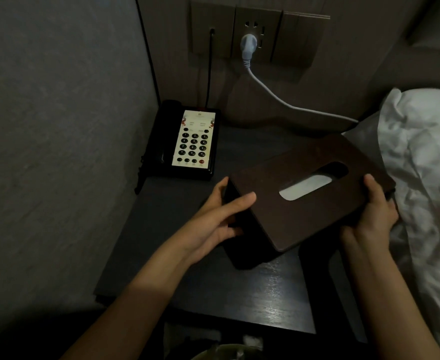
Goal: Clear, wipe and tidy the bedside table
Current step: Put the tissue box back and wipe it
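Both hands gripped the brown tissue box (pixel 304 188), the left hand (pixel 221 216) curled round its near-left end and the right hand (pixel 372 216) round its right end, right of the telephone (pixel 187 141), above the bedside table (pixel 177 245).

White plug (pixel 248 45) in the wall socket (pixel 255 35) (cable trailing right), white bedding (pixel 426 162) alongside, grey wall (pixel 58 126) left

The only readable marks stand on the telephone (pixel 186 141), at about ten o'clock on the desk (pixel 177 229). Its pale faceplate carries round dark keys with light digits in the usual keypad grid; 2, 5, 8 and 0 can just be made out. The small print and logo above the keys are too blurred to read.
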`<state>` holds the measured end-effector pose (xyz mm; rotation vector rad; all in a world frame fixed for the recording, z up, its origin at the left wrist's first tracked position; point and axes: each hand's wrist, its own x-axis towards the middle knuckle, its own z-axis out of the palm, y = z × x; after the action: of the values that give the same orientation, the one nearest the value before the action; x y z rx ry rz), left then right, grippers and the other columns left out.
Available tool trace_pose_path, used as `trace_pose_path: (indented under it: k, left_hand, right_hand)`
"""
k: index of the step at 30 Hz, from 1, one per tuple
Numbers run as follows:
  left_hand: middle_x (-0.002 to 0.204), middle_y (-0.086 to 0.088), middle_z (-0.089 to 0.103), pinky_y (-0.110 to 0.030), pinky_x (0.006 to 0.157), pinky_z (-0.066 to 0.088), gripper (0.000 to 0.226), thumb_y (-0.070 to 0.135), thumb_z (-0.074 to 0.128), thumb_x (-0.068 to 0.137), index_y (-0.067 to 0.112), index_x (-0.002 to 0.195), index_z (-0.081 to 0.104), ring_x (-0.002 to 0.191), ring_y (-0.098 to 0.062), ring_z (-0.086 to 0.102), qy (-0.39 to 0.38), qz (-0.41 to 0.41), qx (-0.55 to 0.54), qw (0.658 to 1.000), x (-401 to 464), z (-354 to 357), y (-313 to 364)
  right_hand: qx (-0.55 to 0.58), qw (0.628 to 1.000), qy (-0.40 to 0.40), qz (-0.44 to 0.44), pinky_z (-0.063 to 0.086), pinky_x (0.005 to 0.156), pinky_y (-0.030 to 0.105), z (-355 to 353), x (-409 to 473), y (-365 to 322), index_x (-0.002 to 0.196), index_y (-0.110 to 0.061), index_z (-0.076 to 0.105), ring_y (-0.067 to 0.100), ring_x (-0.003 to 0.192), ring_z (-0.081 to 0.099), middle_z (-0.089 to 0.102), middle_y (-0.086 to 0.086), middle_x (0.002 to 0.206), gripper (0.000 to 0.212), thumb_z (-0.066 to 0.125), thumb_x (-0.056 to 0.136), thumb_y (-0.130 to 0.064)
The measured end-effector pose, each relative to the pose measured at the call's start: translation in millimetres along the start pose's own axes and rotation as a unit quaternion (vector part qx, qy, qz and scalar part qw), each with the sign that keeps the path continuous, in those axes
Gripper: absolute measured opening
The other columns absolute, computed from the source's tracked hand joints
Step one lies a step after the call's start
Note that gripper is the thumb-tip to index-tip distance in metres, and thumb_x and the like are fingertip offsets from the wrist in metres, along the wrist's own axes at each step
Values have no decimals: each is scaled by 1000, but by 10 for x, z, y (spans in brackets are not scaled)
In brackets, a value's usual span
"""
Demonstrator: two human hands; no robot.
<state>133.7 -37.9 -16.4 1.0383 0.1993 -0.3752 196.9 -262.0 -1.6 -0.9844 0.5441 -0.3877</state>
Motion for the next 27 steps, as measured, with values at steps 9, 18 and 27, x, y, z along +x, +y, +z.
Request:
trace_pose_path:
  k: [9, 18, 27]
  left_hand:
    - [122, -4, 69, -43, 104, 47, 52, 34, 65, 83, 17, 131, 56, 115, -20, 64, 140, 49, -28, 989, 10, 50, 59]
    - [105, 0, 75, -31, 83, 57, 23, 40, 66, 72, 30, 86, 81, 96, -14, 72, 136, 68, -60, 987, -79, -167, 239]
    - [102, -4, 76, -28, 67, 59, 29, 38, 66, 71, 22, 89, 81, 86, -15, 73, 123, 54, -77, 988, -116, -298, 324]
  right_hand:
    - [-37, 991, -125, 3, 55, 88, 31, -21, 46, -32, 122, -13, 65, 16, 102, 70, 71, 5, 113, 30, 57, 95, -26]
    - [-128, 959, -238, 79, 51, 83, 30, -14, 46, -66, 87, -26, 77, 8, 87, 70, 75, -5, 95, 26, 53, 96, -28]
    - [-142, 954, -201, 171, 55, 72, 28, -17, 35, -66, 88, -19, 76, 13, 81, 73, 76, 2, 94, 15, 66, 89, -30]
